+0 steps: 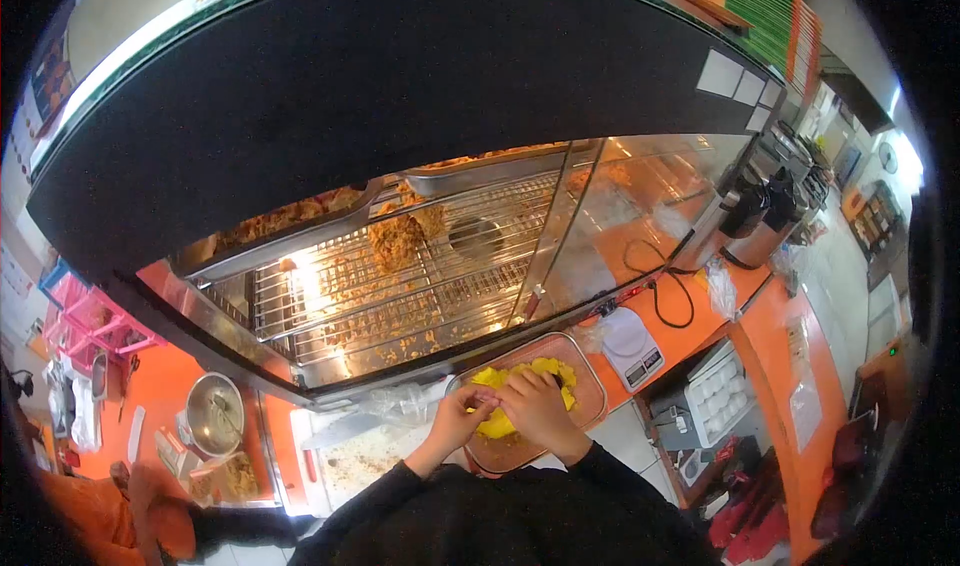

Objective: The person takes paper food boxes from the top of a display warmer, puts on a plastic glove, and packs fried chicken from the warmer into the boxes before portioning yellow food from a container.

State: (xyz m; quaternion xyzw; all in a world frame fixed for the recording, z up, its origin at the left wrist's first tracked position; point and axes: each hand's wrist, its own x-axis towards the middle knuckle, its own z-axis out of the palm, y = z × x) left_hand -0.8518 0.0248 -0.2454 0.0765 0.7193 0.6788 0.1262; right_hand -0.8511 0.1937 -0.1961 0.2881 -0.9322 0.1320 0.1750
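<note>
Thumb and fingertips sit close together on the left hand (455, 424); whether they pinch anything cannot be told. Beneath lies lumpy, soft-looking yellow food (495, 426); working it by hand seems the step underway, the next move likely calling for a light touch. Over it bends the right hand (535, 409), its hold hidden. Around it runs a smooth pinkish tray (592, 391); rightward, a white scale (630, 349).

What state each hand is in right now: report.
Left hand: curled over the tray; whether it holds anything cannot be told.
Right hand: over the yellow pile, back turned up; its grip cannot be told.
</note>
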